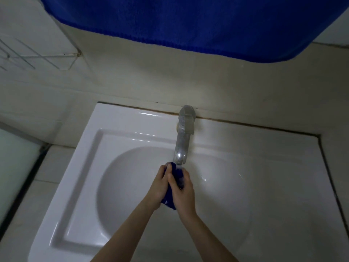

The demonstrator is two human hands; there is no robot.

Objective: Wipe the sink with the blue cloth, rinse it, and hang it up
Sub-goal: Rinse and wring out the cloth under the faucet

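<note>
Both hands grip the blue cloth [174, 183] above the sink bowl: left hand [160, 188] closed around its left side, right hand [184, 191] closed around its right side, fingers wrapped tight, cloth bunched into a wad between the palms. Cloth sits just under the spout of the faucet [184, 137], its top end touching or nearly touching the spout tip; can't tell which. Small pale flecks on the cloth's lower end, maybe water or foam, unclear. Whether water is running, cannot tell.

Largest down: a big blue towel [188, 21] hangs across the far top of the view, covering most of the upper wall, lower edge curved, well apart from the hands. Tiled wall [132, 82] behind, off-white, with a dark grimy seam where it meets the sink's far edge. White sink [79, 186], square rim with round bowl, glossy, fills the near half of the scene; forearms come in from the near edge over the bowl. Pale counter surface [283, 148] to the right of the bowl, dark joint line along its right side. Wire rack [28, 57] on the far left wall, thin metal rods. Faucet is dull metal, mounted at the sink's far centre, spout pointing near, towards the hands. Lighting dim, left edge blurred.
</note>
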